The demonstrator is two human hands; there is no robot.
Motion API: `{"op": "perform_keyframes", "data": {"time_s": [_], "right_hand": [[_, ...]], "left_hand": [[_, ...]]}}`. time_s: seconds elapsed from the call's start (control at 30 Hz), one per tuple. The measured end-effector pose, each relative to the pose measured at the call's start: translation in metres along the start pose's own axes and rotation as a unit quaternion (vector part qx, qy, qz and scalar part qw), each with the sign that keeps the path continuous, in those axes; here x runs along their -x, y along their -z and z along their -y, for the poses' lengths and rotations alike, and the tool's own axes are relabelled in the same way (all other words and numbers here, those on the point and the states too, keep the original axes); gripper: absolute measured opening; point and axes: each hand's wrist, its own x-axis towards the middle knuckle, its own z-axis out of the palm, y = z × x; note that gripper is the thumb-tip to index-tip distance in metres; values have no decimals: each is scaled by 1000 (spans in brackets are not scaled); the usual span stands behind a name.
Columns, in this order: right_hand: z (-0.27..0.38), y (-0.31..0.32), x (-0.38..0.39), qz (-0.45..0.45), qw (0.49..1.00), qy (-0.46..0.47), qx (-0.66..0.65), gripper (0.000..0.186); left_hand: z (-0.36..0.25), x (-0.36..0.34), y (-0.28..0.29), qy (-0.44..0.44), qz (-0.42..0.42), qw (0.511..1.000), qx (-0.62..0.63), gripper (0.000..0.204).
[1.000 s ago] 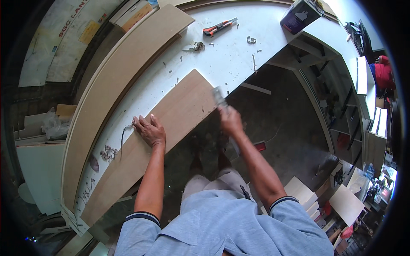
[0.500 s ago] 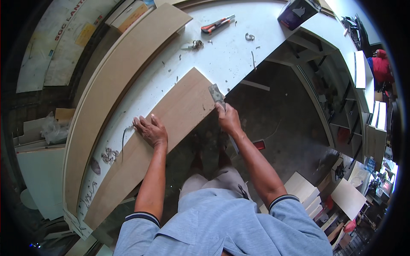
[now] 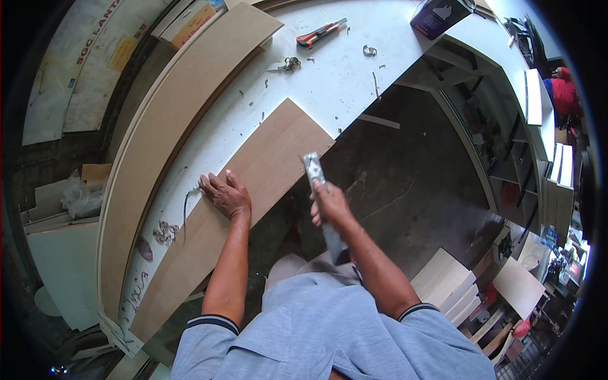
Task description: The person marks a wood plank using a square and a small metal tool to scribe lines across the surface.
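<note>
Fingers (image 3: 217, 185) of the left hand (image 3: 232, 199) lie slightly spread on the brown board (image 3: 269, 161), tips at its far long edge; those of the right hand (image 3: 332, 204) are clamped around a flat metal tool (image 3: 313, 168), perhaps a scraper though blurred, pointing away from the person, its long axis running toward the board's near edge. On the white surface (image 3: 339, 73), a dark container (image 3: 438, 19), contents hidden, stands toward the far right end, and the board lies along the near edge, its long axis slanting from lower left to upper right.
</note>
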Motion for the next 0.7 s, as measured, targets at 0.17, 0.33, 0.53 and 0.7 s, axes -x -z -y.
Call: {"op": "perform_keyframes", "data": {"time_s": [0.17,0.33,0.53,0.7], "right_hand": [[-25,-46,26,29,983,3,-182,50],[-30,-74,13,-65,969,-17,-236,47],[42,-35,-26,-200,924,98,-310,48],[124,-8,-15,-241,960,142,-2,49]], "left_hand": [[-5,-2,8,-46,18,999,16,56],[-3,-2,6,-99,44,993,41,61],[0,-1,8,-81,64,994,41,65],[-1,-4,11,-73,66,994,47,66]]}}
